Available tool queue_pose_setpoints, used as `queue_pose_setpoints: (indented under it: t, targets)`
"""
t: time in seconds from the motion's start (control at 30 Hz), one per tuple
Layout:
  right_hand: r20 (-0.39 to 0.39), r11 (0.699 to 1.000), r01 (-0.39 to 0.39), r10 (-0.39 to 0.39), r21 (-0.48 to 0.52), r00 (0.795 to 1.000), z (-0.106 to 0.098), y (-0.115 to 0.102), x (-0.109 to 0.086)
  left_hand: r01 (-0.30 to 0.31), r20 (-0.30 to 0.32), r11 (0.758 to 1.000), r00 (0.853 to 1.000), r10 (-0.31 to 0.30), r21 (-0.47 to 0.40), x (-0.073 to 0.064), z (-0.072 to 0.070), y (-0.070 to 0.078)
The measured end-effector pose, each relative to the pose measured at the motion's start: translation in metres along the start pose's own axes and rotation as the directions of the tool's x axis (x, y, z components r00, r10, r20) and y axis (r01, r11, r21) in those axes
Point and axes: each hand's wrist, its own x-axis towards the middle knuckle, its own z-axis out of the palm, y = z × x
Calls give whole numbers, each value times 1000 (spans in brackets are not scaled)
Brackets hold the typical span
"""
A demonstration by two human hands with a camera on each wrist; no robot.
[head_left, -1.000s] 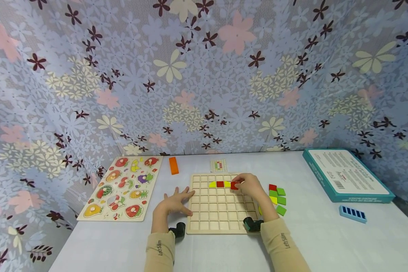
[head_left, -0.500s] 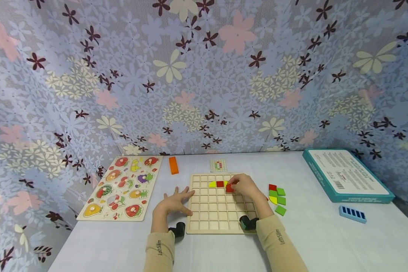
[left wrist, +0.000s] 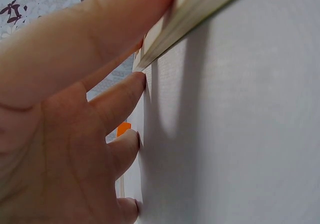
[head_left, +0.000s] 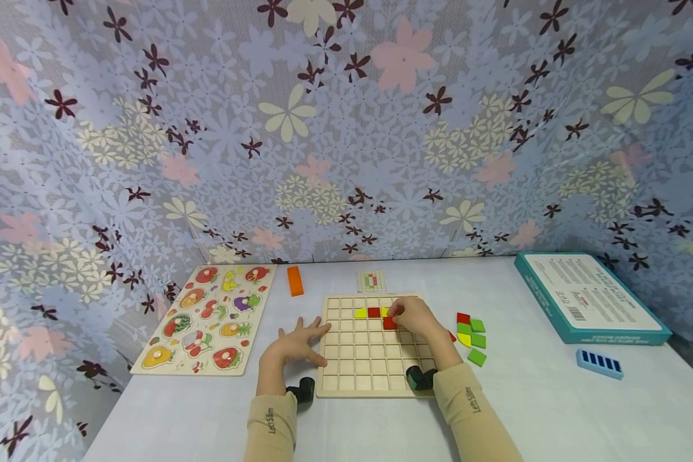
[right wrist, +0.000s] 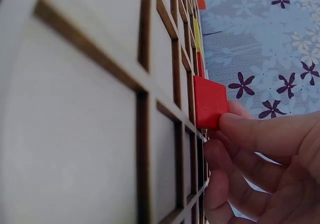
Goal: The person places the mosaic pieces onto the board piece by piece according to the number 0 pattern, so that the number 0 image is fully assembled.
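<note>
A wooden grid board (head_left: 346, 366) lies in the middle of the table. My right hand (head_left: 414, 317) pinches a red square tile (right wrist: 210, 102) between thumb and fingers, tilted over a cell of the board. In the head view that tile sits just below a yellow piece that the fingers partly cover. A red tile (head_left: 373, 312) and a yellow rounded piece (head_left: 361, 313) lie in the same row of cells. With fingers spread, my left hand (head_left: 296, 341) rests at the board's left edge, thumb and a fingertip touching the rim; the left wrist view shows the thumb against its side.
Several green, red and yellow tiles (head_left: 477, 340) lie right of the board. A small pattern card (head_left: 371, 281) is behind it. An orange block (head_left: 295, 281) and a fruit puzzle board (head_left: 205, 321) are at left. A teal box (head_left: 591, 298) and a blue slotted piece (head_left: 598, 364) are at right.
My right hand has moved the red tile left and slightly toward me, from the yellow piece's row to the row below. My left hand stays where it was.
</note>
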Motion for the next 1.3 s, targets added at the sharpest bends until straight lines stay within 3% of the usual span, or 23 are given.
queue_pose_setpoints:
  t: [0.93, 1.3]
  targets:
    - [42, 994, 26, -22, -103, 999, -2, 0, -2, -1, -15, 1000, 1000, 1, 10, 1, 0, 0]
    - [46, 998, -31, 29, 48, 999, -16, 2, -9, 2, -14, 1000, 1000, -2, 5, -1, 0, 2]
